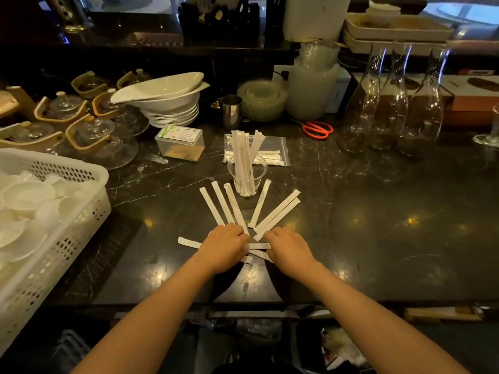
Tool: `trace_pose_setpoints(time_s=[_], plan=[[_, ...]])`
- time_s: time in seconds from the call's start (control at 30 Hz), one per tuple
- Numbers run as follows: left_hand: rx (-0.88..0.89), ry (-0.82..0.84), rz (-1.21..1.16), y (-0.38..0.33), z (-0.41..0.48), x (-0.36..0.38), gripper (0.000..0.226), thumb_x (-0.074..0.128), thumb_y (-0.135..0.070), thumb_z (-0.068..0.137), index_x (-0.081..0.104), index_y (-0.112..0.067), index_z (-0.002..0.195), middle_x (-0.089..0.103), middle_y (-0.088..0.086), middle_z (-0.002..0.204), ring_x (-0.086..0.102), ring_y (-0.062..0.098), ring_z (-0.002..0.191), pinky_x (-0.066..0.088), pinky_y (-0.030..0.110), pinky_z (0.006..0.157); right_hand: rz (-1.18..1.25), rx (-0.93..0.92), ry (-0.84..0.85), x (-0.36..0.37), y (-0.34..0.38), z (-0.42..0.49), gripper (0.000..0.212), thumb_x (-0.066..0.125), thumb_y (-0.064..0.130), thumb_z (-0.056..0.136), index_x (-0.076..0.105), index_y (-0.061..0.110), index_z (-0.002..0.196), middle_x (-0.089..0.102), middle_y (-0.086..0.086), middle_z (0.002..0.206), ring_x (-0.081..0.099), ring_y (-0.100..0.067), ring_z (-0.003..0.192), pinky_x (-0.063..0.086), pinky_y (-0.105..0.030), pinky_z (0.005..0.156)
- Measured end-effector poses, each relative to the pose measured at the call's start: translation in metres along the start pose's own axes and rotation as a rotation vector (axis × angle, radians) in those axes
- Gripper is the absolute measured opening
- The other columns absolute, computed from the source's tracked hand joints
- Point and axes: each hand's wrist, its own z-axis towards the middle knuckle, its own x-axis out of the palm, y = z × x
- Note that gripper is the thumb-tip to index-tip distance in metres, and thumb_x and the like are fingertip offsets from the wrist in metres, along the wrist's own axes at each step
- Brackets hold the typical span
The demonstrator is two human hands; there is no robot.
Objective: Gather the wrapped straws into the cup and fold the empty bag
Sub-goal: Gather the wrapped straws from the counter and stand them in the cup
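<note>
Far left: white perforated basket (81, 184) of white dishes on the dark marble counter (378, 238). Beyond it, glass teapots (89, 136) with wooden handles, then stacked white bowls (167, 103) and a small clear box (180, 143). At centre, left hand (225, 248) palm down on the near ends of three fanned wrapped straws (220, 203), fingers curled over them, covering part of a crosswise straw (189, 242); whether anything is actually pinched, cannot tell. Just behind the fan, clear plastic cup (247, 176) standing upright with several wrapped straws inside, and past that the zip bag (272, 151) lying flat, a few straws visible in it. Right hand (289, 251) palm down, fingers bent onto short straw ends between both hands, close to the left hand but apart; grip unclear. Right of the cup, three more straws (278, 211) angled outward. Further right, red scissors (317, 129) and three glass carafes (391, 103).
</note>
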Motion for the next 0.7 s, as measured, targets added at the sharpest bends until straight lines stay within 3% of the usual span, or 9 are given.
trace_pose_setpoints(time_s=[0.13,0.43,0.7], plan=[[0.057,0.032,0.046,-0.008,0.009,0.005,0.033,0.040,-0.021,0.092,0.057,-0.003,0.113,0.060,0.017,0.112,0.053,0.033,0.104,0.045,0.041,0.083,-0.014,0.037,0.019,0.002,-0.007,-0.001,0.026,0.044,0.008,0.090,0.050,0.009,0.116,0.054,-0.012,0.120,0.048,-0.029,0.112,0.041,-0.036,0.087],[0.109,0.143,0.241,-0.011,0.019,-0.002,0.031,0.039,-0.010,0.092,0.047,-0.003,0.121,0.052,0.016,0.127,0.045,0.031,0.117,0.037,0.038,0.093,-0.028,0.012,0.079,0.001,-0.005,0.002,0.023,0.046,0.002,0.088,0.050,0.006,0.111,0.055,-0.015,0.116,0.051,-0.031,0.109,0.046,-0.038,0.082],[0.161,0.191,0.338,0.007,0.006,-0.008,0.030,0.041,-0.007,0.090,0.046,-0.001,0.119,0.054,0.017,0.123,0.049,0.031,0.112,0.040,0.038,0.092,0.031,-0.015,0.121,-0.001,0.012,0.011,0.023,0.041,0.007,0.091,0.054,0.004,0.110,0.058,-0.016,0.114,0.055,-0.033,0.105,0.047,-0.041,0.082]])
